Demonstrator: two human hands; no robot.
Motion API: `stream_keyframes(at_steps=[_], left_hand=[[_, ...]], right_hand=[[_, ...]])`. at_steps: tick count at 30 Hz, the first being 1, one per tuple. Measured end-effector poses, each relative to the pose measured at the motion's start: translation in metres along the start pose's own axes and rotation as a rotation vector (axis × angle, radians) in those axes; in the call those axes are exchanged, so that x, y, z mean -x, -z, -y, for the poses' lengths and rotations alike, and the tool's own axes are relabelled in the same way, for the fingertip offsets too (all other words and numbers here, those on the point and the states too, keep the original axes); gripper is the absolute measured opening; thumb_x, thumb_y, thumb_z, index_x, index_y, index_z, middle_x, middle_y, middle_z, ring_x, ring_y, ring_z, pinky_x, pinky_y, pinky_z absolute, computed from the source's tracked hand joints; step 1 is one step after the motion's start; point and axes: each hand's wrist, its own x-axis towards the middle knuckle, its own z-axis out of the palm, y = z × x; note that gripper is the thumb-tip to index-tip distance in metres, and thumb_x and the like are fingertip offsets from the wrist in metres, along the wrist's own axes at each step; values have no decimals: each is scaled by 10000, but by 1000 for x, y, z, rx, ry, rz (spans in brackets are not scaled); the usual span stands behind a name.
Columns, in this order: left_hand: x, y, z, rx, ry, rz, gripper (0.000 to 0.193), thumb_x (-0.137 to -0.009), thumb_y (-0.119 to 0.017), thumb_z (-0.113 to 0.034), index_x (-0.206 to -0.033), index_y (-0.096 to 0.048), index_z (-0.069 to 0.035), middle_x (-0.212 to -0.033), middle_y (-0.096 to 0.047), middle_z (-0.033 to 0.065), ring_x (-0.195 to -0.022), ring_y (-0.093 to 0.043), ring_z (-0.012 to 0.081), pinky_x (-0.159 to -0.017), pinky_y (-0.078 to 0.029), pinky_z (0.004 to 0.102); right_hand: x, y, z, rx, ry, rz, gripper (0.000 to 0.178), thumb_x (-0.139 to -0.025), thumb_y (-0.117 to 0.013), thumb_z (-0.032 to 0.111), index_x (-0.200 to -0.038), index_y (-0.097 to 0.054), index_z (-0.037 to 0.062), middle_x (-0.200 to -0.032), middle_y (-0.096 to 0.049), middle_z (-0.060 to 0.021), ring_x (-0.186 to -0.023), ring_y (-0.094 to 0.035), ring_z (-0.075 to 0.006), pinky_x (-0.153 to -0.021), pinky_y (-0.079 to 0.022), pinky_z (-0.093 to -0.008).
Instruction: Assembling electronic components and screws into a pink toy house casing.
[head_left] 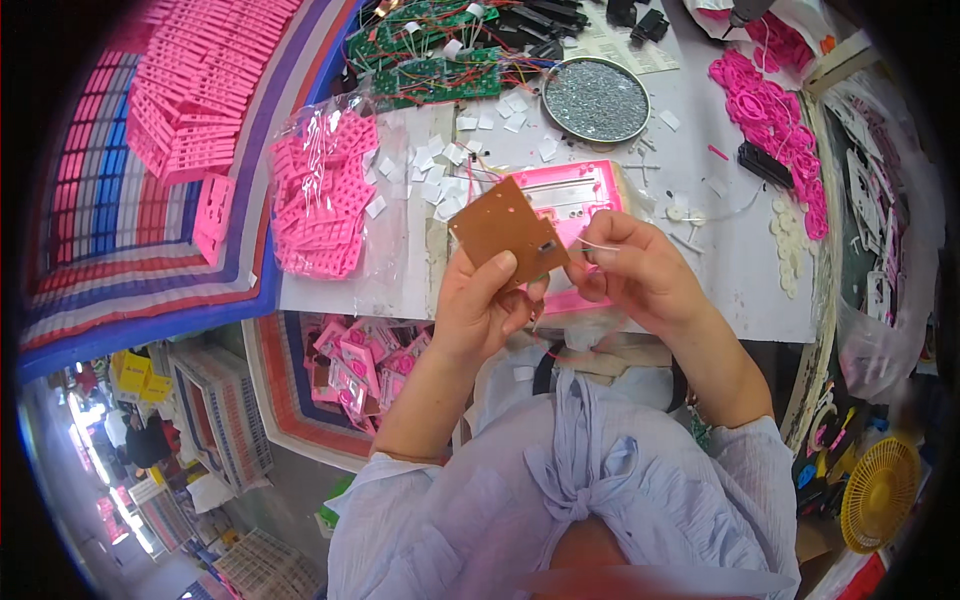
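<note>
Above the table point(740, 290), the left hand point(472, 308) grips a board point(505, 228), thumb uppermost.

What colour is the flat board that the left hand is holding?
The board in the left hand is brown, best seen in the head view.

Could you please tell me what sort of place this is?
Probably an electronics assembly workshop: green circuit boards with coloured wires lie heaped, many pink slotted plastic parts are stacked, and the left hand holds a flat brown circuit board.
</note>
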Motion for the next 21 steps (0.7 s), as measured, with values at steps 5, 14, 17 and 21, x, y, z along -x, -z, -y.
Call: stream_keyframes(at_steps=[5, 14, 17, 21], left_hand=[[5, 19, -6, 25, -1, -26, 372, -1007, -561, -157, -1328, -507, 23, -1051, -669, 133, -688, -582, 117, -421, -358, 177], [90, 77, -74, -424, 95, 33, 391, -909, -696, -196, -1186, -591, 59, -909, -686, 112, -672, -618, 133, -554, -461, 245], [109, 82, -78, -518, 160, -33, 363, -929, -649, -89, -1265, -601, 41, -967, -701, 73, -733, -612, 97, -620, -485, 249], [120, 78, -75, -519, 54, -86, 368, -946, -627, -50, -1302, -594, 36, -1029, -701, 55, -789, -612, 76, -663, -498, 249]], right_hand=[[14, 12, 23, 93, -191, 102, 293, -973, -629, 145, -1229, -569, 15, -717, -542, 1, -640, -522, -90, -601, -426, -251], [41, 7, 102, 1470, -129, 72, 240, -865, -722, 81, -1098, -696, 27, -814, -701, -71, -736, -666, -162, -619, -505, -298], [-30, -23, 68, 1543, 165, 2, 211, -870, -705, 59, -1074, -704, 8, -881, -700, -124, -802, -693, -217, -646, -522, -332], [-183, -56, -7, 1585, 516, 234, 147, -905, -623, 122, -986, -719, 46, -934, -713, -168, -891, -675, -377, -791, -533, -457]])
